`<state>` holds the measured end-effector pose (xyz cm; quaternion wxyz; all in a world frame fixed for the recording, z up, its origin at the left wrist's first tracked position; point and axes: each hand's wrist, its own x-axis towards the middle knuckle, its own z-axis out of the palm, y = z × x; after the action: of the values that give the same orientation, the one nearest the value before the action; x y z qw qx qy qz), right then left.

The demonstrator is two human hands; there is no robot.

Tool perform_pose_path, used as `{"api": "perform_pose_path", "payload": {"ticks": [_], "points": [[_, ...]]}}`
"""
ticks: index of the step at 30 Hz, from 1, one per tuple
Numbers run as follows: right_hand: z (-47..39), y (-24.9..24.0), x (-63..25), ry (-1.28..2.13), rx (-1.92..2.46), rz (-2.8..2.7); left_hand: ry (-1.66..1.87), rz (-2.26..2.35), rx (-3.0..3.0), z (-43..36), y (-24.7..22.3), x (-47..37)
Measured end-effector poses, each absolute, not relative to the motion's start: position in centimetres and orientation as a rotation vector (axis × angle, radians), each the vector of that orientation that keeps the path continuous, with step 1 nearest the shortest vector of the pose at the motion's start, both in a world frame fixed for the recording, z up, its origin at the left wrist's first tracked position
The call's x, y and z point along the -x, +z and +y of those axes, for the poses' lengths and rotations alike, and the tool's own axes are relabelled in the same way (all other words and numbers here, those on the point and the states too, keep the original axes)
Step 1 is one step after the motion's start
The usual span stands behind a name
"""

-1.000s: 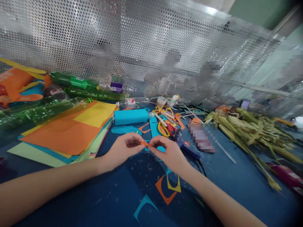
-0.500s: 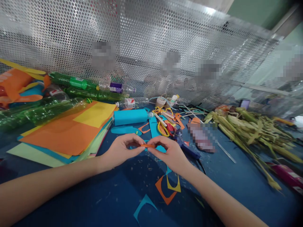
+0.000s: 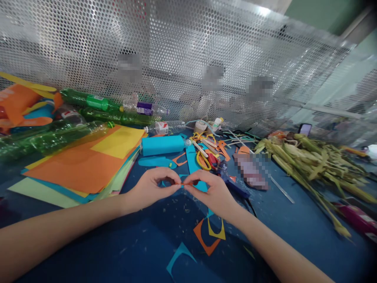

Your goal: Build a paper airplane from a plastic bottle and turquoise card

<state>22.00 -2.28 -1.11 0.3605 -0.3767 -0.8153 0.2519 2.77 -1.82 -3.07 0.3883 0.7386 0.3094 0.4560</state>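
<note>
My left hand (image 3: 157, 184) and my right hand (image 3: 207, 188) meet fingertip to fingertip over the blue table. Both are closed in a pinch on a small, thin orange piece of paper (image 3: 183, 184), seen edge-on and mostly hidden by the fingers. Just beyond them lie a blue paper strip (image 3: 193, 159) and a bottle wrapped in blue paper (image 3: 162, 145). A dark blue glue gun (image 3: 235, 186) rests beside my right hand. Paper offcuts lie nearer me: an orange one (image 3: 203, 239), a yellow one (image 3: 217, 232) and a blue one (image 3: 180, 251).
A stack of coloured paper (image 3: 76, 169) lies at the left, with green plastic bottles (image 3: 67, 139) behind it. Yellow-handled scissors (image 3: 203, 162) sit among scraps. Corn husks (image 3: 312, 157) spread at the right. A perforated metal screen (image 3: 176, 51) stands at the back, people visible beyond.
The orange paper between my fingertips shows less of itself now, and the fingertips have come closer together. Both arms stay nearly in place.
</note>
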Motion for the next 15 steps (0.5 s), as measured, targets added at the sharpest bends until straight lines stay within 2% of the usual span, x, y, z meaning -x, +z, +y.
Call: {"api": "perform_pose_path", "payload": {"ticks": [15], "points": [[-2.51, -1.31, -22.16, 0.402, 0.841, -2.252, 1.189, 0.744, -2.051, -2.01, -3.19, -2.63]]}}
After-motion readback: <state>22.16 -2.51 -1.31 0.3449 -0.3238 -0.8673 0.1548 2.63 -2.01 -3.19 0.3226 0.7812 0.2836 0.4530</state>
